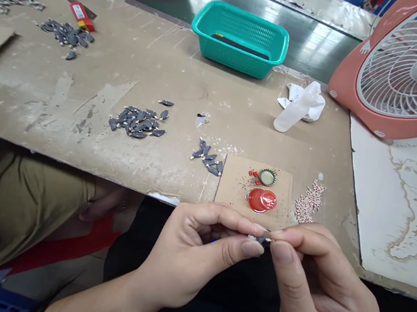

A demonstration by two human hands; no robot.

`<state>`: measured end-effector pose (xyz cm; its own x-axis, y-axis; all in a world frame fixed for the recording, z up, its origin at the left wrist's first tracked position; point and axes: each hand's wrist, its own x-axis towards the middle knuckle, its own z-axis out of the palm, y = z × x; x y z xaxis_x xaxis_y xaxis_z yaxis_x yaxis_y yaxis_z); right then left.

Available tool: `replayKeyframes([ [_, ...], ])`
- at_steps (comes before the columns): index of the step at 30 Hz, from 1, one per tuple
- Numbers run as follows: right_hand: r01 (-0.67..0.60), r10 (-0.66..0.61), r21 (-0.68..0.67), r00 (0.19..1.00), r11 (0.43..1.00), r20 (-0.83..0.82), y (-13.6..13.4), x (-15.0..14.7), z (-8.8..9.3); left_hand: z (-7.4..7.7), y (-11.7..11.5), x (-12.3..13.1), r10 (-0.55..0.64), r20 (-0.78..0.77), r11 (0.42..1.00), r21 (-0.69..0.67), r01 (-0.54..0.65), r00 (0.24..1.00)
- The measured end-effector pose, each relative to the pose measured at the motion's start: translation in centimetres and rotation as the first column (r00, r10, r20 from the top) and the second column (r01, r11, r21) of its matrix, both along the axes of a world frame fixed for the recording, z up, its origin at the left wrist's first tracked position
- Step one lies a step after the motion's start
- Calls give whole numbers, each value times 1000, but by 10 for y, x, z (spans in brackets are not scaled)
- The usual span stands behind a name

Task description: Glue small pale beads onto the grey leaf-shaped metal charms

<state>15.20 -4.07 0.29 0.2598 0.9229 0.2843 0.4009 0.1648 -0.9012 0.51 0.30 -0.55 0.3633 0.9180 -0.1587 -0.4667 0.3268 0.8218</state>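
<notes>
Being pinched between the fingertips of the left hand (194, 248) and the right hand (315, 283), a small dark piece (264, 241) with a pale beaded end is held just in front of the edge of the tabletop (66, 75). Both hands are closed on it with the fingers curled, and most of the piece is hidden by them. Just beyond the fingertips, a cardboard square (236, 181) is laid on the tabletop, and a round red cap (262, 200), a crown bottle cap (267, 177) and tiny red bits (254, 174) are set on it. A heap of pale pink beads (309, 201) is spread just beside it on the right. A small cluster of dark pieces (207, 158) is placed to its left, and a larger cluster (137, 122) is placed farther left. Farther off, a translucent plastic bottle (299, 107) is laid over crumpled white paper (308, 100). A teal plastic basket (238, 39) is stood near the far edge, and a coral fan (412, 67) is seen beyond the upper right. Another dark cluster (67, 34) and two red-labelled packets (81, 15) are left at the far left.
</notes>
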Motion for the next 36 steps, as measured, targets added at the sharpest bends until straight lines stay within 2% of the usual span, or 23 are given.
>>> replayKeyframes([
  [12, -4, 5, -16, 998, 1000, 63, 1, 0, 1, 1, 2, 2, 52, -19, 998, 41, -51, 998],
  [21, -54, 59, -48, 992, 997, 115, 2, 3, 3, -4, 0, 3, 155, -112, 969, 210, -129, 982],
  [30, -126, 132, -58, 985, 990, 109, 2, 5, -4, -9, -5, 5, 306, -188, 889, 408, -209, 933],
  [32, -132, 137, -55, 985, 990, 103, 4, 7, -5, -8, -4, 4, 280, -199, 914, 354, -198, 939],
  [36, -181, 191, -131, 979, 975, 70, 12, 13, 1, -4, 3, 0, 103, -133, 995, 30, -100, 986],
])
